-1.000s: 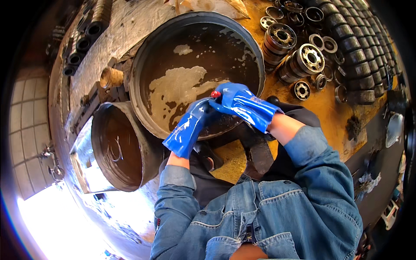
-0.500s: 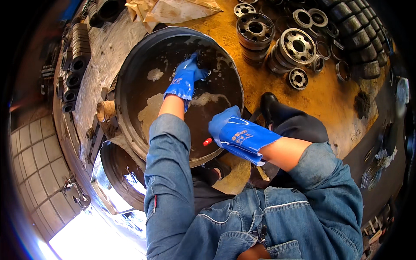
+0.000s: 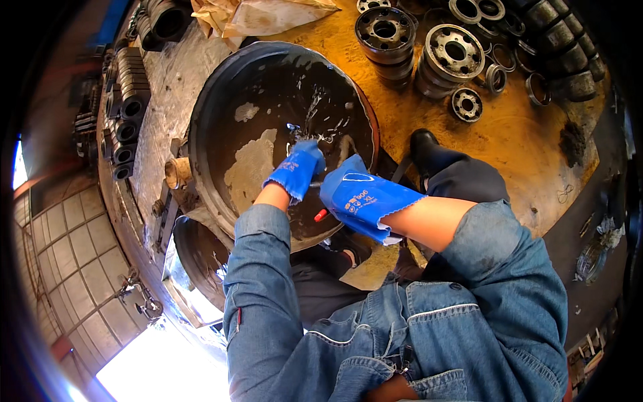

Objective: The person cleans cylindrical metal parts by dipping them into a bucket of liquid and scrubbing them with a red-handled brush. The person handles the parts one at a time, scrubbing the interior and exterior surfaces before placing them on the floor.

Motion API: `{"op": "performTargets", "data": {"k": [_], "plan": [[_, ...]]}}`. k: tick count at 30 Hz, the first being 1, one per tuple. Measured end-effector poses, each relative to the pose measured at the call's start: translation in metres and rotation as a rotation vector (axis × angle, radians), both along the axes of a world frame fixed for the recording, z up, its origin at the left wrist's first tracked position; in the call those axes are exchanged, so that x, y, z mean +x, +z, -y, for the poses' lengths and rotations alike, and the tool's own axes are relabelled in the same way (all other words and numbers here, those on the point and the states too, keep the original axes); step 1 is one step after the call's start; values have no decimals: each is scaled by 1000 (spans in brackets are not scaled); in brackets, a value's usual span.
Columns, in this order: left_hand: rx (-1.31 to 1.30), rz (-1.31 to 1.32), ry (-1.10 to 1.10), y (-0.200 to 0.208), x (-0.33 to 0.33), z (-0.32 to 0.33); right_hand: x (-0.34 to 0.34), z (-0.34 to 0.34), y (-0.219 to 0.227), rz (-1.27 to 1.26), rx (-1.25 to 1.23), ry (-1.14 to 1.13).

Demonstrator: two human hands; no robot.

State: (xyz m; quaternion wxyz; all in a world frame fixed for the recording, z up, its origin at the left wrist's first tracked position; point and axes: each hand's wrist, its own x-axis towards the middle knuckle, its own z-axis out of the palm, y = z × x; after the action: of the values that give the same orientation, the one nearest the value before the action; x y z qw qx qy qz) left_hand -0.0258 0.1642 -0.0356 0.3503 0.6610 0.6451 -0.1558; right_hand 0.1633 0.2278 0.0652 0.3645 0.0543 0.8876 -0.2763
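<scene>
Both hands wear long blue rubber gloves above a large round basin [image 3: 203, 187] of dark, murky liquid with pale foam patches. My left hand [image 3: 305, 164] is closed near the basin's middle; its fingertips and anything in them are hidden. Just to its right, my right hand [image 3: 345, 184] is closed around a tool whose red end [image 3: 321, 215] sticks out below the glove. A short dark piece [image 3: 315, 185] shows between the two hands; I cannot tell what it belongs to. Splashes and ripples [image 3: 311, 110] break the liquid beyond my left hand.
Stacked round metal flanges with holes [image 3: 455, 52] stand on the yellowish floor at the far right, with loose rings [image 3: 496, 78] nearby. Dark cylinders [image 3: 559, 50] are piled beyond them. Metal sleeves [image 3: 132, 87] line the left. A second round container [image 3: 201, 258] sits near left.
My left hand has drawn back from the far part of the basin toward my right hand, leaving splashes behind. My right hand stays nearly in place with the red-ended tool.
</scene>
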Motion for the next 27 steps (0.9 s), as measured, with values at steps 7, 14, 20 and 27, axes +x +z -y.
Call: {"op": "performTargets", "data": {"k": [7,14,20,27], "plan": [[113,5,22,21,9,-4,-3,3,-4,-28,24,2],[112,-275,6,3,-11,-75,1,3,-10,-19,43,-2],[366,-501,39,-45,-72,-113,-6,12,-13,-39,47,21],[237,-557,10,-35,-109,-110,-3,16,-36,-48,99,-14]]}}
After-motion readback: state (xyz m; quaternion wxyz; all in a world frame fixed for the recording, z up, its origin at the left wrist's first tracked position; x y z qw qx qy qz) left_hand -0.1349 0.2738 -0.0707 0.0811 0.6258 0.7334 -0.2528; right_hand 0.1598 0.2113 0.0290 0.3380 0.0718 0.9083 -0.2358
